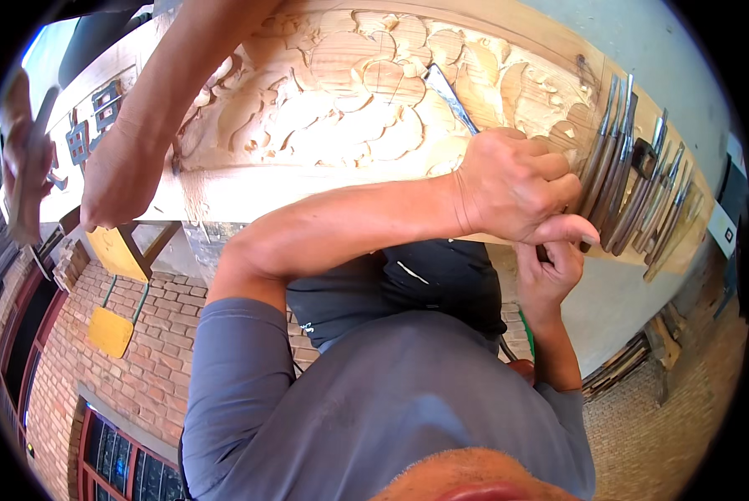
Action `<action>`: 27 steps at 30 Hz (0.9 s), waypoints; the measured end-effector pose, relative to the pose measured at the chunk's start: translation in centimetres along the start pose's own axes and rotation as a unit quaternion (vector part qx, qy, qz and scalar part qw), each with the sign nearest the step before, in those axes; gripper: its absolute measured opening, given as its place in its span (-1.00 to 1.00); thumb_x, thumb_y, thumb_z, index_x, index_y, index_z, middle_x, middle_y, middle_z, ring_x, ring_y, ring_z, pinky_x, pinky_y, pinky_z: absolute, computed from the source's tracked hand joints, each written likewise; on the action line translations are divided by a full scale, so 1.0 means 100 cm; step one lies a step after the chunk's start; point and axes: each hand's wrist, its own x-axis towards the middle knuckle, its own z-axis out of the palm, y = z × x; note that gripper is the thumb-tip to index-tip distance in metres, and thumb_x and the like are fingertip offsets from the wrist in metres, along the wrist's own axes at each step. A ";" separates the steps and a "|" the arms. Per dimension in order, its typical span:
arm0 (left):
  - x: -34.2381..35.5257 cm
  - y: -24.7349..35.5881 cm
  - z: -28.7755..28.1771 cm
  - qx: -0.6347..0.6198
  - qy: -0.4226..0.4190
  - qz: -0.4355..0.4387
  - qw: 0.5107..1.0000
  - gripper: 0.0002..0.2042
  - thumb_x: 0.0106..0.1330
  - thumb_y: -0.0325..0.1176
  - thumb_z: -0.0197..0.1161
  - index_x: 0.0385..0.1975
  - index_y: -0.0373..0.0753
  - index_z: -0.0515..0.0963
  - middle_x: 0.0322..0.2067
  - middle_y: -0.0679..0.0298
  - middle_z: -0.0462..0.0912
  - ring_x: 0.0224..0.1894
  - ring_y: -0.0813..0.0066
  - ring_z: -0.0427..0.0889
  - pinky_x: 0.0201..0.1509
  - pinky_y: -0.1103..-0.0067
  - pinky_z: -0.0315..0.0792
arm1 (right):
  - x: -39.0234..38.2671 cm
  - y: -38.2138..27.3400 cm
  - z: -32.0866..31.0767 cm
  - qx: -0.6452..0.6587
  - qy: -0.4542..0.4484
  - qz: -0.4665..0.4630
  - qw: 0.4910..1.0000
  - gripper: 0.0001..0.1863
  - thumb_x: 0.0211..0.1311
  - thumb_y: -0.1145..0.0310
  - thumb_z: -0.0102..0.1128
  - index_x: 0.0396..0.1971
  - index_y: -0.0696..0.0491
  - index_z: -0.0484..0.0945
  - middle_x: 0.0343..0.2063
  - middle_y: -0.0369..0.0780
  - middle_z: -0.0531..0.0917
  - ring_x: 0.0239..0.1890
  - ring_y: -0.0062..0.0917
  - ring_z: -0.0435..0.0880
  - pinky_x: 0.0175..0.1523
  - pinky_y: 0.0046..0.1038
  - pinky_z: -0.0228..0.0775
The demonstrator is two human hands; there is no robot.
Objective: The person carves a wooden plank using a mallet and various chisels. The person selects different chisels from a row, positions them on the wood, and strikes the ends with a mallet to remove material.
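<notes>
My left hand (pixel 521 184) is closed around a long chisel (pixel 450 98), whose blade rests on a carved wooden panel (pixel 358 67) with raised floral and scroll shapes. My right hand (pixel 551 269) is closed at the handle's end, just below and partly behind my left hand. Right beside them lies a row of carving chisels and gouges (pixel 617 167) with wooden handles, spread along the panel's right part.
A co-worker's arm (pixel 153 100) reaches over the panel's left; another hand (pixel 15 134) holds a wooden tool (pixel 28 179) near cut-out frames (pixel 99 113). Below stand a yellow chair (pixel 111 332) on brick paving and, lower right, stacked wood strips (pixel 621 367).
</notes>
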 end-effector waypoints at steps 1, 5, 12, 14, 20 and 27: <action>-0.001 -0.003 0.001 -0.002 0.021 0.005 1.000 -0.42 0.31 0.30 0.40 -0.66 -0.04 0.40 -0.64 0.39 0.37 -0.62 0.42 0.51 -0.59 0.48 0.32 | 0.001 -0.003 0.001 0.002 -0.017 0.024 1.000 -0.89 0.28 0.62 0.54 -0.27 0.17 0.75 -0.52 -0.33 0.66 -0.49 -0.64 0.53 -0.35 -0.53 0.36; -0.003 0.006 -0.007 0.021 0.046 0.063 0.997 -0.42 0.36 0.25 0.37 -0.68 -0.03 0.35 -0.65 0.40 0.29 -0.64 0.45 0.43 -0.59 0.47 0.27 | -0.014 -0.003 -0.006 0.083 -0.037 0.123 0.988 -0.83 0.19 0.67 0.54 -0.41 0.18 0.65 -0.52 -0.37 0.59 -0.41 -0.72 0.51 -0.26 -0.55 0.36; 0.011 0.023 -0.017 0.071 0.005 0.191 0.979 -0.52 0.45 0.21 0.29 -0.13 -0.17 0.61 -0.38 0.40 0.40 -0.42 0.53 0.46 -0.41 0.57 0.35 | 0.043 0.029 -0.091 0.014 -0.139 0.062 0.988 -0.75 0.22 0.63 0.49 -0.08 0.22 0.82 -0.42 -0.26 0.79 -0.42 -0.70 0.69 -0.31 -0.56 0.54; 0.028 0.015 0.004 0.103 -0.012 0.174 0.979 -0.44 0.39 0.29 0.27 -0.06 -0.16 0.59 -0.39 0.42 0.42 -0.40 0.54 0.48 -0.42 0.57 0.33 | 0.080 0.034 -0.128 0.059 -0.197 0.152 0.967 -0.67 0.28 0.69 0.38 0.03 0.21 0.81 -0.43 -0.32 0.77 -0.52 -0.75 0.61 -0.42 -0.65 0.42; 0.053 -0.018 0.034 0.186 0.051 0.087 0.977 -0.50 0.36 0.29 0.29 -0.31 -0.09 0.55 -0.48 0.42 0.42 -0.49 0.52 0.51 -0.44 0.57 0.36 | 0.170 0.060 -0.134 0.041 -0.272 0.111 0.955 -0.66 0.37 0.57 0.40 0.12 0.18 0.79 -0.44 -0.39 0.72 -0.56 -0.86 0.40 -0.49 -0.71 0.16; 0.063 -0.041 0.041 0.131 0.097 -0.001 0.987 -0.59 0.40 0.14 0.33 -0.38 -0.12 0.56 -0.47 0.36 0.48 -0.42 0.42 0.61 -0.42 0.48 0.46 | 0.229 0.058 -0.120 0.043 -0.346 0.140 0.927 -0.67 0.40 0.58 0.34 0.13 0.22 0.78 -0.37 -0.37 0.70 -0.40 -0.81 0.48 -0.33 -0.70 0.26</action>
